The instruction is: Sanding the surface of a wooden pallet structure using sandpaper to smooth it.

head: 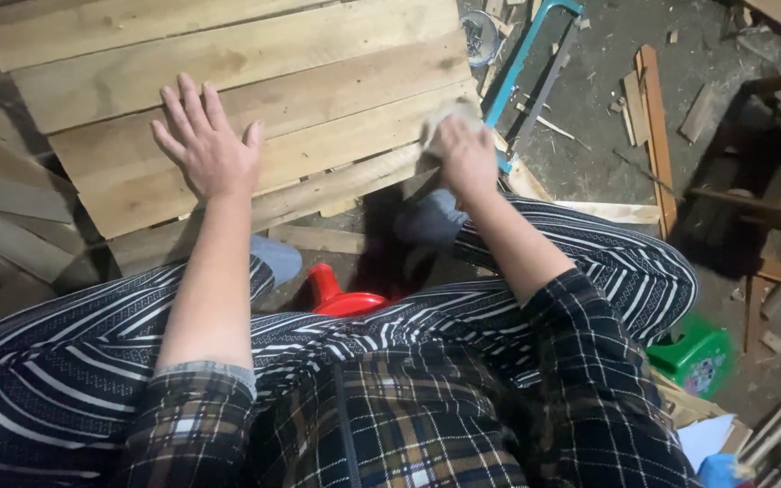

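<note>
**Hands on the plank panel, sanding pad at its near corner**

My left hand (208, 145) lies flat on the wooden panel (246, 99), palm down, fingers spread and pointing toward 12 o'clock; it grips nothing. The panel is made of pale planks side by side and tilts slightly, its near edge running from 8 o'clock up toward 2 o'clock.

My right hand (465, 154) is at 3 o'clock from the left, well apart from it, closed around a pale folded pad (449, 117), pressed on the panel's near right corner. Whether the pad is paper or cloth I cannot tell.

At 1 o'clock from the right hand a blue-framed saw (535, 54) lies on the floor just beside the panel. Wood offcuts (651, 117) lie scattered at 3 o'clock. A red stool (341, 296) shows between my knees; a green stool (698, 357) sits at 5 o'clock.
</note>
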